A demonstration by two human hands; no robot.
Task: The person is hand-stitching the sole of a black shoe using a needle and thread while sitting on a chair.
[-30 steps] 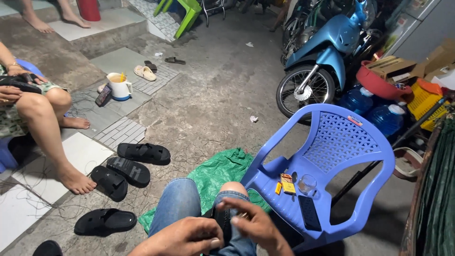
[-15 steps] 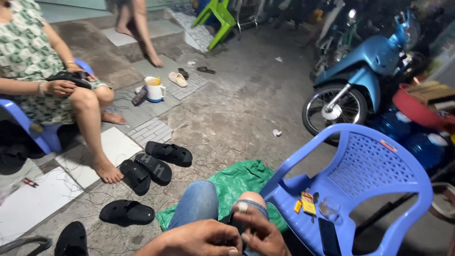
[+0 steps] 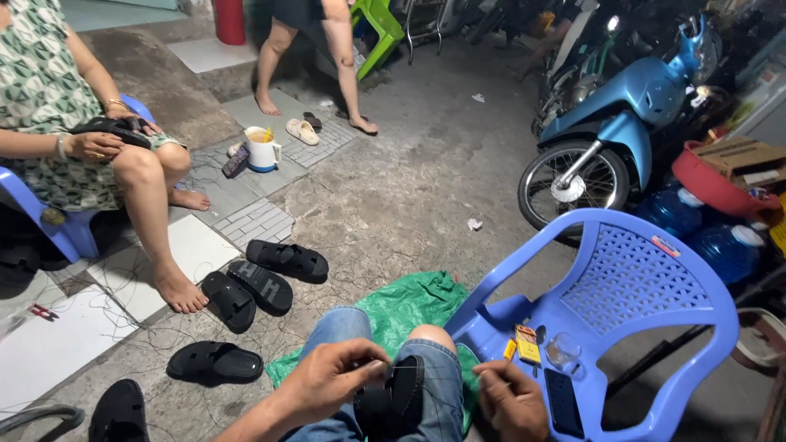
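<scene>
A rough, cracked concrete floor [image 3: 409, 188] fills the view. At right stands a glossy blue scooter [image 3: 622, 123], and nearer, a blue plastic chair [image 3: 630, 286] with a perforated back; small yellow packets and a clear glass lie on its seat. A crumpled green plastic sheet [image 3: 409, 299] lies on the floor under the person's denim-clad knee. Left of it, black rubber slides [image 3: 266, 274] lie scattered, and a seated person [image 3: 74, 115] in a patterned dress rests bare feet on pale tiles. A white jug [image 3: 260, 149] stands farther back.

At the bottom, a black sandal [image 3: 393, 401] rests on the knee. The left hand [image 3: 332, 381] comes in palm down, its grip curled closed over the sandal's strap. The right hand [image 3: 512, 401] sits just beside the sandal, fingers bent inward; I cannot tell whether it holds anything.
</scene>
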